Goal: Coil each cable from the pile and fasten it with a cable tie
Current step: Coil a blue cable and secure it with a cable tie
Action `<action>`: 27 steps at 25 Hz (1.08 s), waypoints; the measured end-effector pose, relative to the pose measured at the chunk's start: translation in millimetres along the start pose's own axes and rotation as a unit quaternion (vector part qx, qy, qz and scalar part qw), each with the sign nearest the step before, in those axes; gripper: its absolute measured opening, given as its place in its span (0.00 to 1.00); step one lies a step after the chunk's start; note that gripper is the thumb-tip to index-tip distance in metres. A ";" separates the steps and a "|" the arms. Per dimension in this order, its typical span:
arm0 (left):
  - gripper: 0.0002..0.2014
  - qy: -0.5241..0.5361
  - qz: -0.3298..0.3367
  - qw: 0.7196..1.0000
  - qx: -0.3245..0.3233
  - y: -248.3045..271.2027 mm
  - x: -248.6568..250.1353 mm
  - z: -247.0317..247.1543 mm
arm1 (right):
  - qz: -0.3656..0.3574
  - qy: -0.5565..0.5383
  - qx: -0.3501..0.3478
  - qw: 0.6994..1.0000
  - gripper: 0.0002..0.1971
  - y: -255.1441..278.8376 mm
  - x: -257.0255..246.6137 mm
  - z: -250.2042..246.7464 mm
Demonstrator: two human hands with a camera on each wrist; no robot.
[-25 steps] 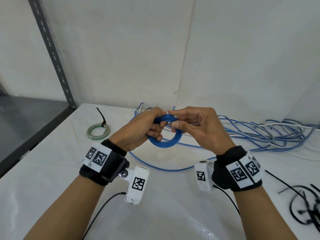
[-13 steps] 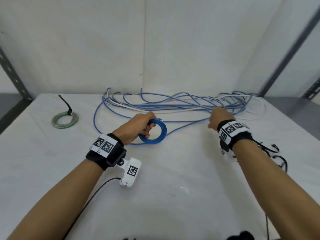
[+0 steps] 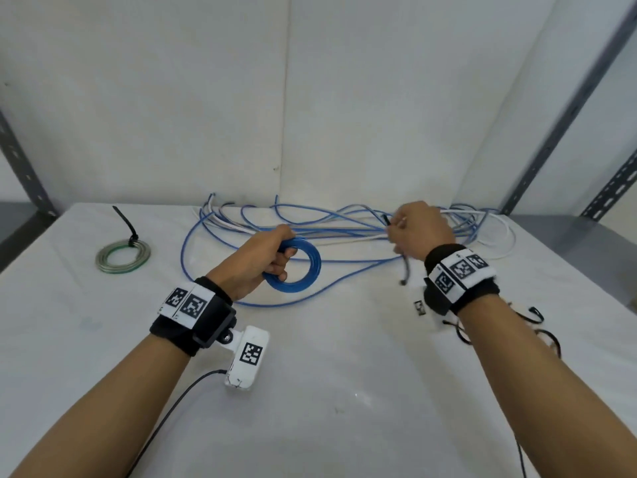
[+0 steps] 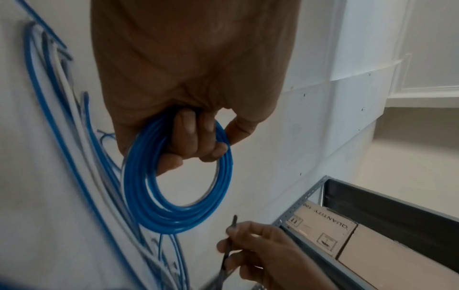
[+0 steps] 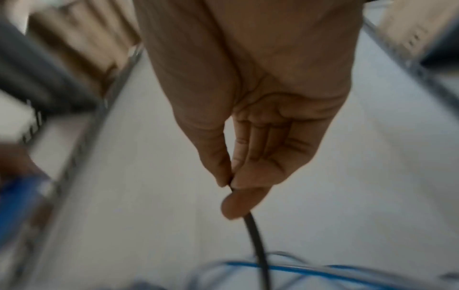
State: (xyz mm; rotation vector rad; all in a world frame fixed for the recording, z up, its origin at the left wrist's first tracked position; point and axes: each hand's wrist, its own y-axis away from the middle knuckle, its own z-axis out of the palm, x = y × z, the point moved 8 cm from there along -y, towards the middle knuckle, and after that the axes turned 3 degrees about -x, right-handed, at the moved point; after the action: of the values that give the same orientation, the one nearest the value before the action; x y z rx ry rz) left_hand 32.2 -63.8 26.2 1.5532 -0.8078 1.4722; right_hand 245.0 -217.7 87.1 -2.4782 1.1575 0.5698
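Left of centre in the head view, the left hand (image 3: 262,260) grips the round blue cable coil (image 3: 299,267). Slightly farther and right, the right hand (image 3: 418,231) pinches a thin black cable tie (image 5: 255,241), which hangs roughly vertically, well apart from the coil.

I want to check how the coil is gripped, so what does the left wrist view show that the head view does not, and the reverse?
Only the left wrist view shows the left hand's fingers curled through the blue coil from the palm side, and cardboard boxes on a shelf. Only the head view shows the finished green coil with its tie, spare black ties on the table, and both wrist bands. Both show the blue coil, the loose cable pile and the right hand pinching a black cable tie.
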 end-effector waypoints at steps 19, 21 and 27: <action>0.13 0.000 0.103 0.965 0.240 9.6 29.6 -104.7 | -0.337 -0.468 -0.076 0.813 0.08 58.8 -180.7 72.7; 0.11 0.012 0.116 0.960 0.255 11.9 31.6 -108.1 | -0.344 -0.459 -0.066 0.816 0.08 63.2 -180.8 77.5; 0.14 -0.020 0.181 0.954 0.239 16.1 44.0 -108.1 | -0.348 -0.446 -0.075 0.821 0.08 69.9 -182.6 86.7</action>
State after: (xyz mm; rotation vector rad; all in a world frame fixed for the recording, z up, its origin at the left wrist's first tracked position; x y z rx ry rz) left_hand -26.8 28.9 68.9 1.8590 -0.8308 2.0228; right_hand 65.0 -102.3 92.8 -2.0483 -0.1610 1.3746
